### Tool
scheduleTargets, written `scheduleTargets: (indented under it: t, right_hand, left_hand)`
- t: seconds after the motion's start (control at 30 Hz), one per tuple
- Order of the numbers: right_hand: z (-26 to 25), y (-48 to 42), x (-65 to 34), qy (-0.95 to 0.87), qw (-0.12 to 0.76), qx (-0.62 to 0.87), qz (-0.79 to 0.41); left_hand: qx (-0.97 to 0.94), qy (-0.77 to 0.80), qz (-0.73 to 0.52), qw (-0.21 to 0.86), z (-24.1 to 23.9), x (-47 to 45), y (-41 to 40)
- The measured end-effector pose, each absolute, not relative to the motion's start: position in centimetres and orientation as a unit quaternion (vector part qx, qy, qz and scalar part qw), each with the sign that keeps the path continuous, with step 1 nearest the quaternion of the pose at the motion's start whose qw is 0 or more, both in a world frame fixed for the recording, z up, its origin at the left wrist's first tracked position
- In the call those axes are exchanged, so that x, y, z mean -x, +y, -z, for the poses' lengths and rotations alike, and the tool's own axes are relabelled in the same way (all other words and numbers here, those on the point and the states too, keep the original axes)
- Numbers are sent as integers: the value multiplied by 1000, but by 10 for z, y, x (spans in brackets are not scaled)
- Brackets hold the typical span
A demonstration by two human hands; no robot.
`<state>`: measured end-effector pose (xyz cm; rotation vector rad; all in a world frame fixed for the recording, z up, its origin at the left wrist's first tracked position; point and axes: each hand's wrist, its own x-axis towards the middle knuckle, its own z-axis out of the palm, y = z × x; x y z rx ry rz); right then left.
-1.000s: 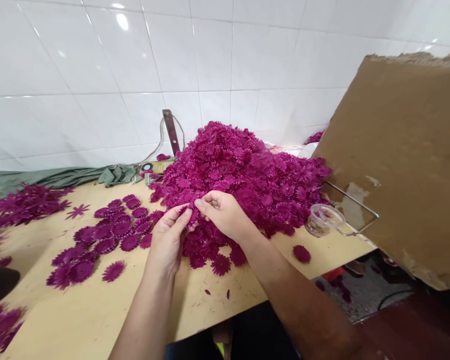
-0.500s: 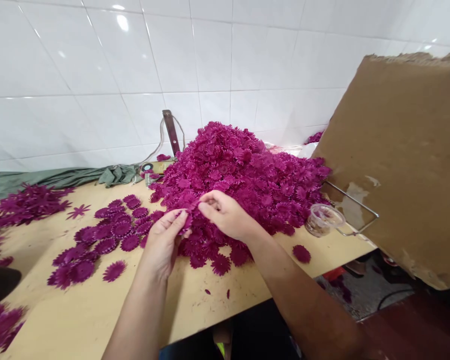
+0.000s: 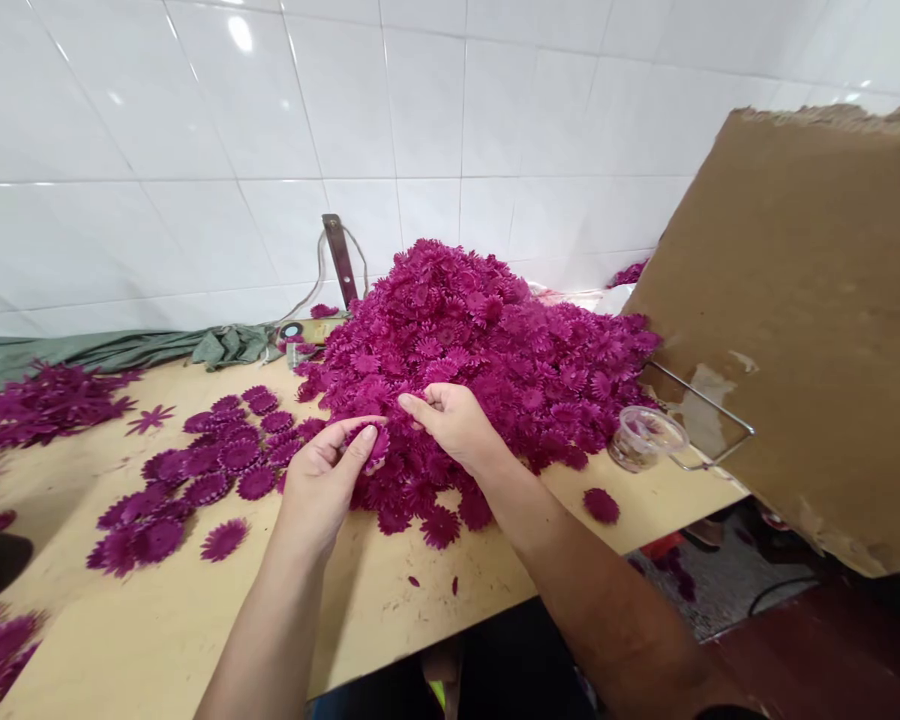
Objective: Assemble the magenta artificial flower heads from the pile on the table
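Observation:
A big heap of magenta fabric flower pieces (image 3: pixel 480 350) rises at the back of the pale wooden table (image 3: pixel 157 630). My left hand (image 3: pixel 326 480) pinches one flower piece (image 3: pixel 375 445) between thumb and fingers at the heap's near edge. Just to its right, my right hand (image 3: pixel 454 425) has its fingers curled and pinched together against the heap; what they grip is too small to name. The two hands are a short gap apart.
Flat flower pieces (image 3: pixel 202 475) lie spread left of my hands, with a spikier pile (image 3: pixel 45 400) at far left. A small clear cup (image 3: pixel 645 437) stands by a wire frame and a large cardboard sheet (image 3: pixel 810 330) on the right. Green cloth (image 3: pixel 120 350) lies along the tiled wall.
My hands have drawn slightly apart. The left hand now holds a flower piece clear of the right hand, which has lifted a little toward the heap.

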<state>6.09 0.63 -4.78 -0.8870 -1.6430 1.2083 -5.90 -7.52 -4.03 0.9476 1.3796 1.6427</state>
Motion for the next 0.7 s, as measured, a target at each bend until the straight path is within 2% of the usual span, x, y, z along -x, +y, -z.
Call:
scheduleTargets:
  t: [0.13, 0.47, 0.6, 0.7]
  right_hand:
    - [48, 3, -58, -685, 441, 364, -451]
    - [53, -6, -51, -543, 380, 296, -687]
    - [45, 5, -70, -482, 418, 280, -718]
    - [40, 12, -86, -497, 462, 290, -675]
  left_hand:
    - [-424, 549, -626, 357, 39, 55, -71]
    - [-450, 531, -603, 390, 37, 57, -58]
    - [-352, 561, -672, 330, 43, 80, -57]
    - [-316, 571, -687, 319, 43, 88, -60]
